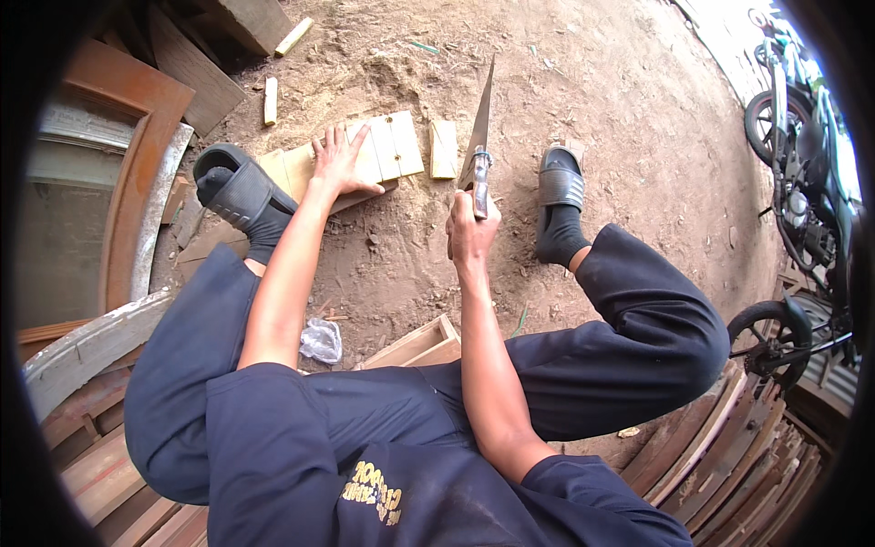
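Note:
My left hand lies flat, fingers spread, on a pale wooden board that rests on the dirt ground. My left foot in a black sandal stands on the board's left end. My right hand grips the handle of a handsaw, whose blade points up and away, just right of the board. A short cut-off block of pale wood lies between the board's right end and the saw blade. My right foot in a black sandal is planted right of the saw.
A small wooden frame piece and a crumpled plastic bag lie near my knees. Wood scraps sit beyond the board. A curved wooden frame stands at left, stacked planks at lower right, a motorcycle at right.

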Motion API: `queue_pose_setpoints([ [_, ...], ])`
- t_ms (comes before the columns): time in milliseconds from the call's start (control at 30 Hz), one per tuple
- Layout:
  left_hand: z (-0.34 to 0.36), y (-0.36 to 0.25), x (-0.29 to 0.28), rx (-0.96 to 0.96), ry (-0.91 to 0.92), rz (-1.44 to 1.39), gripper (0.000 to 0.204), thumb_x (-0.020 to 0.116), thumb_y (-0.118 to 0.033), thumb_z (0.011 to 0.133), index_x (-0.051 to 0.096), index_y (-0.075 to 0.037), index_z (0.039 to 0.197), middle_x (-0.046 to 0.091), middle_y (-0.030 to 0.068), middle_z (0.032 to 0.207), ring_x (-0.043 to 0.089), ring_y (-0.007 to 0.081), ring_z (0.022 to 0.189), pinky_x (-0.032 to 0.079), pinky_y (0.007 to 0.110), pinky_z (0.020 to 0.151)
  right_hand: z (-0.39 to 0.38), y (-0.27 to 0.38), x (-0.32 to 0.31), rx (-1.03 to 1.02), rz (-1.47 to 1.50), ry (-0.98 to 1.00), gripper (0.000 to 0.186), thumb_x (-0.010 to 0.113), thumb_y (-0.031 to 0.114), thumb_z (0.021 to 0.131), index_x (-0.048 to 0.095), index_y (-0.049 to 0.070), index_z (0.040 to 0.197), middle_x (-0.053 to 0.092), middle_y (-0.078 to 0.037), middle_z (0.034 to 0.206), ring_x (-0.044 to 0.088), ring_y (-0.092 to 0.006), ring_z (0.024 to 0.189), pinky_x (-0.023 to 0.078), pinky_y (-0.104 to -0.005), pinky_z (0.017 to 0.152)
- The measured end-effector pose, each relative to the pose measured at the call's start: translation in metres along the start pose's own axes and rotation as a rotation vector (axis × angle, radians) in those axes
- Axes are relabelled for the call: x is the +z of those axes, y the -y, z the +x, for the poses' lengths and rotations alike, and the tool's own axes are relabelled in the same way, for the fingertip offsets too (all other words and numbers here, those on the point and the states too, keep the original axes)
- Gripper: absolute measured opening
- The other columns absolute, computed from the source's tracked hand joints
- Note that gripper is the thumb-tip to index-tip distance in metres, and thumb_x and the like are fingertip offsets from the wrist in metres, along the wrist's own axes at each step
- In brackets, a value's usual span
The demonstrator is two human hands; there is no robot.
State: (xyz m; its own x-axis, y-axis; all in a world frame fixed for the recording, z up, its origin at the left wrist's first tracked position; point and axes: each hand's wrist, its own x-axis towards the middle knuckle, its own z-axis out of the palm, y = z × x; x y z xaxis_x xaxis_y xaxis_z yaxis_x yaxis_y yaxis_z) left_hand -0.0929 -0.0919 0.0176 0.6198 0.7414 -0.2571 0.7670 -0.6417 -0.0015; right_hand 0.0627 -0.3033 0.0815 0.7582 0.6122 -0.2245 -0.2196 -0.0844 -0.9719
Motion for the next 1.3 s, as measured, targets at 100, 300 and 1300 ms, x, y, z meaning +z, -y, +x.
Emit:
queue_pose_setpoints([
  [100,0.01,0.012,-0.002,0.008,0.003,-0.04,0.129,0.082,-0.07,0.044,0.021,-0.032,0.152,0.027,0.0243,0.147,0.024,0.0443,0.137,0.023,0.071,0.103,-0.001,-0.014,-0.006,0.019,-0.105,-0.045,0.018,0.058,0.009,0.086,0.051,0.006,0.069,0.048,0.001,0.058,0.043,-0.0078,0.051,0.034,-0.0275,0.047],
  [300,0.007,0.012,-0.01,-0.02,0.043,-0.076,0.114,0.077,-0.072,0.054,0.027,-0.034,0.15,0.028,0.0185,0.15,0.023,0.0371,0.14,0.02,0.069,0.105,-0.009,-0.015,-0.011,-0.018,-0.156,-0.24,0.016,0.057,0.008,0.086,0.052,0.007,0.071,0.053,-0.002,0.059,0.045,-0.0096,0.049,0.038,-0.0278,0.045],
  [1300,0.019,-0.02,0.0,-0.244,0.031,-0.174,0.092,0.053,-0.073,0.081,0.023,-0.018,0.148,0.024,0.0237,0.15,0.017,0.0385,0.142,0.014,0.067,0.108,-0.133,0.085,-0.052,-0.069,-0.148,0.117,0.018,0.06,0.007,0.09,0.054,0.001,0.074,0.049,-0.002,0.057,0.048,-0.0093,0.049,0.036,-0.0289,0.044],
])
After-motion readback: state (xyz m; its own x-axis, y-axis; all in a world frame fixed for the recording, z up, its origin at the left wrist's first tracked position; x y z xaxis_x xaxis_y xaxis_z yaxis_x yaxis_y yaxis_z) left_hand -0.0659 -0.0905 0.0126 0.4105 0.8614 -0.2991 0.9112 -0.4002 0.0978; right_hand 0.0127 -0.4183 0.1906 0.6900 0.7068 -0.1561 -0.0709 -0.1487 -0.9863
